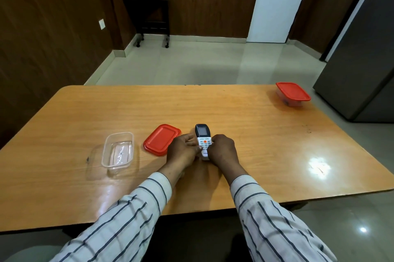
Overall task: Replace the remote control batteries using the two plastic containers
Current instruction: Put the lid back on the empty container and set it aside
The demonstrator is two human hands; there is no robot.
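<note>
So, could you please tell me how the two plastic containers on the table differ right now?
The near container is open and looks empty, its red lid lying beside it; the far container is closed under its red lid. The near one sits left of the hands, the far one at the table's far right corner. Both are clear, rectangular tubs.

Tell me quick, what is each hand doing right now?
Left hand: closed on the remote control, gripping its left side.
Right hand: closed on the same remote, gripping its right side.
</note>
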